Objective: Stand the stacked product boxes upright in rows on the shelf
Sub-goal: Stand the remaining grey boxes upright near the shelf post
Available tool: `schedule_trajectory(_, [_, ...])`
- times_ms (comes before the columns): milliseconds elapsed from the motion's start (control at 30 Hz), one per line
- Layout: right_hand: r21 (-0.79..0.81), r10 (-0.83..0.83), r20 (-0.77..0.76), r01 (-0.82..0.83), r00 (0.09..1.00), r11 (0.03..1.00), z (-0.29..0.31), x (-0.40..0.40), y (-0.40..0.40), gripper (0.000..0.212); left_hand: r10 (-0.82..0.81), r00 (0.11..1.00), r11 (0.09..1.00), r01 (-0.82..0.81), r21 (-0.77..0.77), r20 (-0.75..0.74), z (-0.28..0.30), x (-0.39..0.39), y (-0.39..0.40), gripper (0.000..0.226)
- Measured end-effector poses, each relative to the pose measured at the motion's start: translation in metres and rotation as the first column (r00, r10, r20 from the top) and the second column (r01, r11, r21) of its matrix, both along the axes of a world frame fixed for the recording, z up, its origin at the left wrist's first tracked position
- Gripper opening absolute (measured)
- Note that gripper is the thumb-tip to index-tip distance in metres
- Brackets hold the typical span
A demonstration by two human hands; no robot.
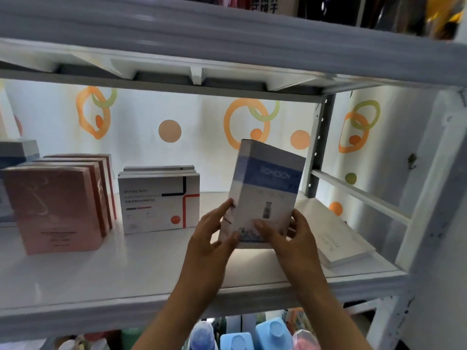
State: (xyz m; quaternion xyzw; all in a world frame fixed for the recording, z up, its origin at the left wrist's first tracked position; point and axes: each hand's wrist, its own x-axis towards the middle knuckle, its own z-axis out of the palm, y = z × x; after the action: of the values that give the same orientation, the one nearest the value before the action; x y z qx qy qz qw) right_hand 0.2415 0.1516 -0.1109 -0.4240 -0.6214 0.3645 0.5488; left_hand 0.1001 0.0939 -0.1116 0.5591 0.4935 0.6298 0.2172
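A blue-and-white product box (265, 188) stands upright, tilted slightly right, on the white shelf (113, 269). My left hand (214, 238) grips its lower left edge. My right hand (285, 233) grips its lower right corner, thumb across the front. Just right of it a white box (336, 231) lies flat on the shelf. Further left, a row of white boxes with red and black lines (159, 200) stands upright. A row of several pink boxes (58, 203) stands upright at the left.
A grey-blue box (17, 152) sits at the far left behind the pink row. The upper shelf (227, 46) hangs close overhead. A grey perforated upright (318, 147) and white frame post (429, 185) bound the right side. Blue bottles (252, 334) stand below.
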Motion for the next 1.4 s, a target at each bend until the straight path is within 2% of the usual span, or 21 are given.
schedule_trajectory(67, [-0.024,0.072,-0.021,-0.073,0.997,0.997,0.010,-0.003,-0.001,0.085,-0.016,1.000,0.999,0.015,0.038,0.018,0.007,0.008,-0.005,0.050])
schedule_trajectory(233, [-0.091,0.166,-0.118,-0.177,0.979,0.980,0.016,-0.003,0.006,0.109,-0.079,0.996,0.996,0.078,0.036,0.041,0.017,0.006,-0.005,0.045])
schedule_trajectory(333, [-0.162,0.242,-0.091,-0.254,0.966,0.954,0.018,-0.004,0.008,0.106,-0.096,0.995,0.995,0.096,0.012,-0.003,0.015,0.004,-0.009,0.042])
schedule_trajectory(400, [-0.193,0.277,-0.099,-0.292,0.956,0.937,0.020,-0.001,0.008,0.095,-0.122,0.992,0.993,0.122,-0.001,-0.011,0.014,0.005,-0.009,0.044])
schedule_trajectory(467, [-0.194,0.298,-0.172,-0.329,0.939,0.924,0.019,0.003,0.009,0.082,-0.160,0.987,0.987,0.160,0.000,0.012,0.012,0.008,-0.007,0.044])
schedule_trajectory(533, [-0.185,0.303,-0.337,-0.378,0.892,0.907,0.019,0.006,0.010,0.077,-0.181,0.983,0.983,0.181,0.000,0.001,0.016,0.013,-0.006,0.040])
schedule_trajectory(600, [-0.167,0.362,-0.517,-0.506,0.776,0.846,0.018,0.007,0.017,0.089,-0.169,0.985,0.986,0.169,0.004,-0.022,0.022,0.018,-0.004,0.033])
schedule_trajectory(700, [-0.077,0.499,-0.685,-0.734,0.531,0.675,0.014,0.007,0.029,0.084,-0.079,0.991,0.995,0.084,0.045,-0.104,0.015,0.024,0.005,0.032])
schedule_trajectory(867, [0.121,0.604,-0.777,-0.900,0.176,0.418,0.008,0.011,0.036,0.081,0.104,0.983,0.982,-0.078,0.172,-0.149,0.000,0.023,0.013,0.025])
schedule_trajectory(967, [0.204,0.625,-0.778,-0.916,0.062,0.345,0.001,0.015,0.036,0.080,0.210,0.957,0.954,-0.157,0.255,-0.199,0.004,0.023,0.013,0.021])
schedule_trajectory(1067, [0.268,0.650,-0.760,-0.907,0.008,0.324,-0.003,0.015,0.036,0.080,0.186,0.963,0.957,-0.133,0.256,-0.196,0.010,0.030,0.010,0.028])
schedule_trajectory(1167, [0.240,0.626,-0.779,-0.907,0.032,0.345,-0.001,0.014,0.038,0.082,0.182,0.962,0.959,-0.127,0.255,-0.204,0.017,0.032,0.011,0.029])
schedule_trajectory(1300, [0.227,0.584,-0.812,-0.917,0.008,0.327,-0.002,0.018,0.042,0.082,0.189,0.948,0.964,-0.130,0.230,-0.256,0.019,0.031,0.016,0.024])
schedule_trajectory(1400, [0.161,0.568,-0.813,-0.890,0.125,0.426,0.000,0.015,0.043,0.081,0.206,0.932,0.971,-0.157,0.179,-0.299,0.018,0.026,0.014,0.022])
